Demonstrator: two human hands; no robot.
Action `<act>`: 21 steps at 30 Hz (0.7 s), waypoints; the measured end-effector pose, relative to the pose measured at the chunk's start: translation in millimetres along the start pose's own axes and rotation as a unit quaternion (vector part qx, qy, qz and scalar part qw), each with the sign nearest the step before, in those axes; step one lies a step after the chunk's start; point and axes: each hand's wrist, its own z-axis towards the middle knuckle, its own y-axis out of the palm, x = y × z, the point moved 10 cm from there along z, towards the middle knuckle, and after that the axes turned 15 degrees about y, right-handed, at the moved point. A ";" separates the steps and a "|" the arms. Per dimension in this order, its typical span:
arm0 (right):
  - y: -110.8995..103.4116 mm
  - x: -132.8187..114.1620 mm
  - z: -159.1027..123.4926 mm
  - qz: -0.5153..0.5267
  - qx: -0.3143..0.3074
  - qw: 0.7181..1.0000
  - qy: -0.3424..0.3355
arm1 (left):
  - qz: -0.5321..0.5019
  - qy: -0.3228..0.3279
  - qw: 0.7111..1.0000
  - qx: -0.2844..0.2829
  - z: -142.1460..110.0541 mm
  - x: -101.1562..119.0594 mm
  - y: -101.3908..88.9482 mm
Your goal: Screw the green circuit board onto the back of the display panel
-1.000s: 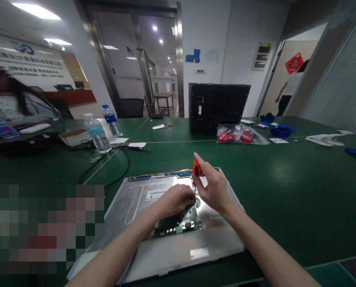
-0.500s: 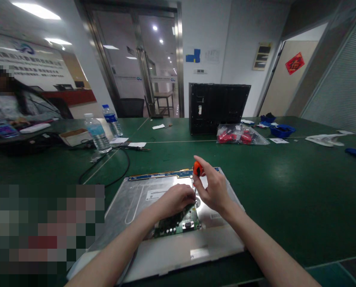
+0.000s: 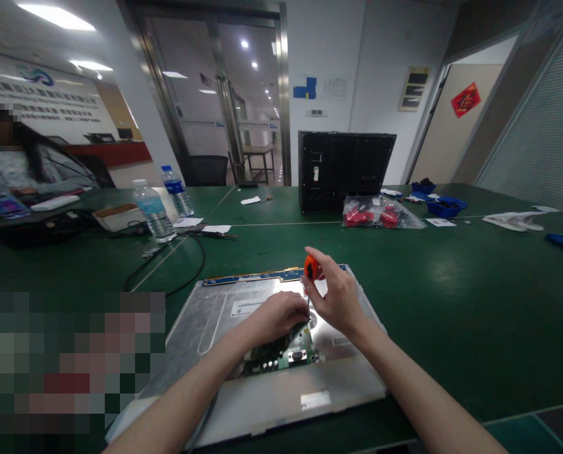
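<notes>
1. On one green table (image 3: 451, 328), one metal panel (image 3: 186, 321) lies flat, bearing one green circuit board (image 3: 306, 343) and, along its far edge, one blue circuit strip (image 3: 248, 277).
2. One right hand (image 3: 340, 296), thumb and fingers closed on one orange-handled screwdriver (image 3: 311, 267), holds it nearly upright above the panel, pointing down.
3. One left hand (image 3: 278, 312), fingers curled together, meets the tool near its tip; whether they grip anything cannot be told.
4. Beyond: three plastic bottles (image 3: 152, 211), one black casing (image 3: 347, 170), one clear bag (image 3: 406, 217).
</notes>
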 end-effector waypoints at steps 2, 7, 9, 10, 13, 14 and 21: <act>-0.2 1.3 0.1 -0.001 0.003 1.000 0.003 | -0.002 0.001 1.000 -0.001 0.4 1.8 -1.1; -0.5 6.4 0.5 -0.012 0.010 1.000 0.014 | -0.004 -0.002 1.000 -0.004 1.6 4.5 -2.8; -0.2 8.0 0.4 -0.015 0.011 1.000 0.017 | -0.003 -0.004 1.000 -0.004 1.5 4.6 -2.9; -0.1 8.0 0.2 -0.014 0.011 1.000 0.017 | -0.002 -0.005 1.000 -0.005 1.5 4.4 -2.8; -0.9 5.9 -0.4 -0.008 0.014 1.000 0.009 | -0.001 -0.007 1.000 -0.007 1.1 3.5 -2.1; -2.0 4.9 -0.5 -0.005 0.018 1.000 0.006 | -0.001 -0.008 1.000 -0.008 1.0 3.1 -1.8; -14.4 1.9 0.5 0.004 0.062 0.998 0.003 | 0.000 -0.013 1.000 -0.016 0.0 2.0 -0.6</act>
